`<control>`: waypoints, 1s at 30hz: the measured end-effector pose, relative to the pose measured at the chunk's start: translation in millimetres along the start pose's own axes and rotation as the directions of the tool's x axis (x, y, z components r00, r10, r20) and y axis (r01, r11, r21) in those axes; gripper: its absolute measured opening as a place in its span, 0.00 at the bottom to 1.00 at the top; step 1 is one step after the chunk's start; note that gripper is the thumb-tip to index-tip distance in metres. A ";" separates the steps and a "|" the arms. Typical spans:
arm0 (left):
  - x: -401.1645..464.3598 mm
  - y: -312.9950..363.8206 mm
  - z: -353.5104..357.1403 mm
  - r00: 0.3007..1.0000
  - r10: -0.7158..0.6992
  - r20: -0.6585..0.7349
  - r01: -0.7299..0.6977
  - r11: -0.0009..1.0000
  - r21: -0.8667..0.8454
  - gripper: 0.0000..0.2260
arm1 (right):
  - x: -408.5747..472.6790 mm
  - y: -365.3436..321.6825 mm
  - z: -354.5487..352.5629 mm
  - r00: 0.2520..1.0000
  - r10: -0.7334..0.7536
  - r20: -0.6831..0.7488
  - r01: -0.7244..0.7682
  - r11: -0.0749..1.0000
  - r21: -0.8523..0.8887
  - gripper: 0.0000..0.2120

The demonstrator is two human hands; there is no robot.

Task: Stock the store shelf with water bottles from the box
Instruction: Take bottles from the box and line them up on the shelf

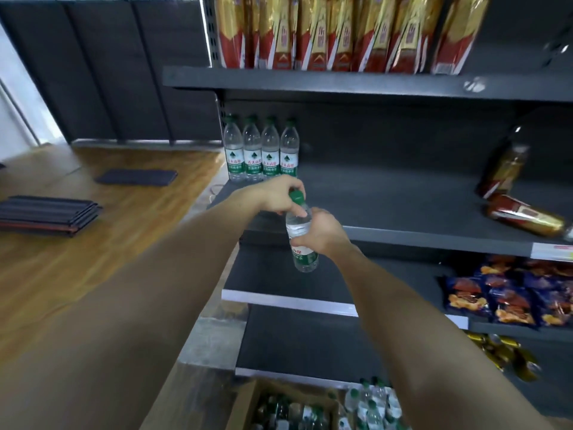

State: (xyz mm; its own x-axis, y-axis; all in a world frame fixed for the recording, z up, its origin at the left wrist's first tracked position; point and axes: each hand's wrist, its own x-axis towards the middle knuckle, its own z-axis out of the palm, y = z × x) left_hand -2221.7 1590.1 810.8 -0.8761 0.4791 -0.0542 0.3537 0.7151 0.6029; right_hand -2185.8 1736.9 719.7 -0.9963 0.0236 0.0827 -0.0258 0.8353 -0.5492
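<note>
Hands (322, 232) round bottle (302, 240); bottle-filled box (248, 401) below

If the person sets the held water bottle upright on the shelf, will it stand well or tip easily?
The water bottle looks full, so probably heavy at the base and fairly steady. It is tall and narrow, so a knock could tip it; four bottles already stand upright on the shelf. On its side, it would likely roll.

Red-and-gold packets (313, 32) stand in a tight row on the top tier. Lower at the right, two red-and-gold packets (524, 215) lie toppled, one leaning on the other. Below them sit blue snack bags (508, 299) printed with orange food, and beneath those some gold-wrapped items (508, 355). On the wooden floor (93, 259) at left rest a stack of dark flat panels (46, 215) and, well apart, a single dark panel (136, 176).
</note>
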 end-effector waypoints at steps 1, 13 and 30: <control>4.8 5.2 -1.0 1.000 0.007 -0.030 -0.007 1.000 0.025 0.13 | 1.8 0.0 -4.6 1.000 0.002 -0.012 -0.002 1.000 0.002 0.34; 80.3 62.4 -39.7 0.947 0.007 -0.322 0.068 0.973 0.222 0.12 | 64.8 63.2 -80.5 0.996 -0.016 0.084 0.010 0.998 0.067 0.33; 159.7 34.5 -19.6 0.876 -0.221 -0.429 0.304 0.943 0.134 0.23 | 158.4 111.1 -88.4 0.981 -0.117 0.152 0.096 0.986 0.136 0.30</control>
State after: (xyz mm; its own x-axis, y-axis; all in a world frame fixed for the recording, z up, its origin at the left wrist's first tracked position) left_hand -2355.9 1681.3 838.5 -0.9861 0.0434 0.1603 0.1115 0.8882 0.4458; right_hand -2339.2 1881.9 745.3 -0.9873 -0.1579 0.0186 -0.1323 0.7512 -0.6467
